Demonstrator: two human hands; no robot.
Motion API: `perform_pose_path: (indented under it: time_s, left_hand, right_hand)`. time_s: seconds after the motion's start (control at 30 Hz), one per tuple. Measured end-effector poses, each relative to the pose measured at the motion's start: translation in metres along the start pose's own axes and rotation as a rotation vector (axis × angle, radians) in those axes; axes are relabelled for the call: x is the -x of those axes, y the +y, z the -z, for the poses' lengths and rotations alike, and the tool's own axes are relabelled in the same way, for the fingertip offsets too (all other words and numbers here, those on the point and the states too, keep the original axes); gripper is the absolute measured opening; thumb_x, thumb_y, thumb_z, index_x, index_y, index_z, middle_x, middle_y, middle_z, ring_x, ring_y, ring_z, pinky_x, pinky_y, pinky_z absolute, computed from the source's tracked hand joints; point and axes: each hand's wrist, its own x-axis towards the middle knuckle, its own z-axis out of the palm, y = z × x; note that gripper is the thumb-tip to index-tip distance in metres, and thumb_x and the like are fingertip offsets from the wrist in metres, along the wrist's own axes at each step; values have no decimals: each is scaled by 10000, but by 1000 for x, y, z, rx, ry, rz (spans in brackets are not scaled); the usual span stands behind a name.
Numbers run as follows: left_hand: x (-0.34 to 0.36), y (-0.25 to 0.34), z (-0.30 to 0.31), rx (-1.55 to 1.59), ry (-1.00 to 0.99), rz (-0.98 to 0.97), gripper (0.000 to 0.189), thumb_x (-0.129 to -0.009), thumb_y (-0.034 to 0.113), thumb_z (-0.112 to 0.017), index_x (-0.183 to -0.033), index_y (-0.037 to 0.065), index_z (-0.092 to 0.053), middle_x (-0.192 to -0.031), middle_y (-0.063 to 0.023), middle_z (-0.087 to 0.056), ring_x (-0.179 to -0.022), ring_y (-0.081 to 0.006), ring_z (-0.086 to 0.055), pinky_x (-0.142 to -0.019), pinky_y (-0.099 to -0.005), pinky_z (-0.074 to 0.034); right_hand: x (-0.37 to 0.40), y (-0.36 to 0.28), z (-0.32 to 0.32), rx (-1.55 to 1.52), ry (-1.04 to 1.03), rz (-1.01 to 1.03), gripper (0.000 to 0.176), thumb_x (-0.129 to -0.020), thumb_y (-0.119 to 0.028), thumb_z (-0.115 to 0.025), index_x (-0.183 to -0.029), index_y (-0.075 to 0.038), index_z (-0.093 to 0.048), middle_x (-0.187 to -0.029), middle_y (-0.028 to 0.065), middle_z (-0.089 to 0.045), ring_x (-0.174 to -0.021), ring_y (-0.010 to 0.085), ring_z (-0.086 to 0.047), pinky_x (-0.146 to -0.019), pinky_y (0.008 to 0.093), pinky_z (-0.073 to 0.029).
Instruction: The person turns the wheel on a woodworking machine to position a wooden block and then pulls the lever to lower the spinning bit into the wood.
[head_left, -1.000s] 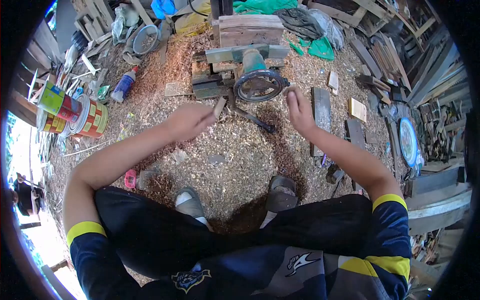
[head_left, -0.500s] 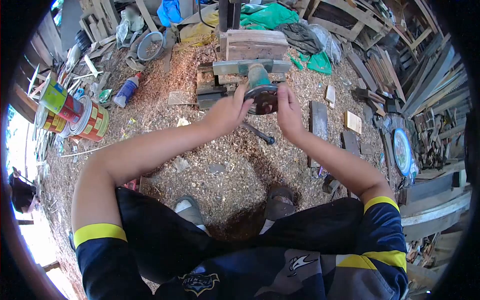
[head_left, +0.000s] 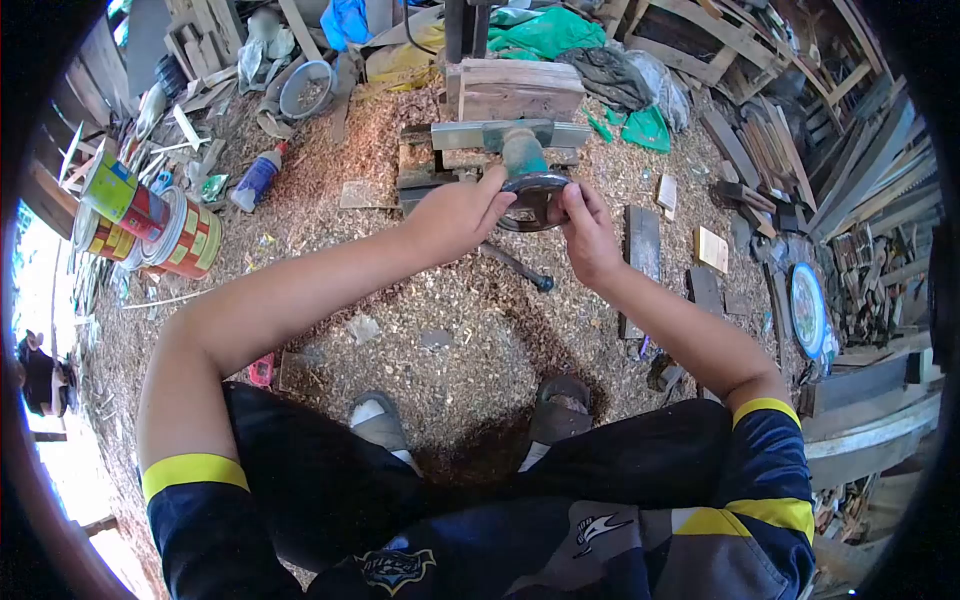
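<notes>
Ahead of me, a dark round handwheel [head_left: 540, 182] sits at the near end of a green metal housing [head_left: 522, 152]. My left hand [head_left: 460, 218] is closed on the wheel's left rim, its thumb lying along the top. On the right rim, my right hand [head_left: 595, 240] grips with thumb and curled fingers. Behind the housing runs a metal bar [head_left: 570, 135], with a thick wooden block [head_left: 520, 90] beyond it. A dark lever [head_left: 518, 268] with a knobbed end sticks out below the wheel.
Wood shavings cover the floor. At left stand stacked paint buckets [head_left: 190, 240] and a blue bottle [head_left: 258, 180]. Wooden boards [head_left: 641, 250] lie to the right, near a round blue-rimmed lid [head_left: 806, 310]. Timber is piled along the right side. My sandalled feet are below.
Both hands have shifted slightly on the handwheel, and its spokes look turned. My right hand sits a little lower and farther right. The whole view has moved slightly.
</notes>
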Motion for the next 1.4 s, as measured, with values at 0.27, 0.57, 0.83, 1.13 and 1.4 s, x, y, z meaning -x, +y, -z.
perform_pose_path:
  time_s: [0.27, 0.57, 0.83, 1.13, 1.4]
  left_hand:
    - [22, -24, -62, 242, 55, 157, 467, -1115, 313, -422, -1450, -4, -344, -915, -278, -709, -823, -506, -689, -759, -605, -533]
    - [6, 5, -4, 62, 265, -243, 310, -1073, 295, -496, -1139, -8, -512, -1067, -224, -546, -1010, -427, -575, -886, -509, -450]
    - [-31, 0, 2, -100, 209, -337, 330, -1094, 301, -467, -901, 58, -578, -814, -135, -564, -854, -368, -557, -792, -483, -407]
    - [-5, -19, -49, 186, 452, -184, 427, -1115, 430, -400, -1090, 33, -556, -962, -188, -510, -919, -399, -509, -862, -463, -397]
    - [-12, -14, -15, -9, 394, -349, 298, -1067, 328, -464, -1079, 42, -548, -1008, -158, -532, -966, -373, -531, -874, -466, -406]
  right_hand:
    - [-39, -58, -17, 856, -215, 63, 269, -1047, -299, -667, -1005, -33, -675, -816, 0, -609, -763, 98, -560, -690, 312, -467]
    - [1, -10, -8, 427, 110, 57, 275, -1067, -348, -650, -1096, -75, -625, -1016, 16, -601, -920, 110, -525, -815, 283, -439]
    - [3, -1, -10, -301, 4, -126, 284, -1097, -390, -587, -1196, -124, -582, -1122, 14, -651, -981, 143, -593, -877, 333, -501]
    - [-21, -52, -12, 552, -157, -103, 256, -1086, -326, -610, -1153, -79, -615, -933, 15, -606, -806, 96, -555, -707, 271, -501]
    - [-13, -13, 6, 10, -30, -143, 285, -1054, -371, -670, -1108, -106, -581, -957, 0, -648, -810, 115, -600, -748, 300, -536]
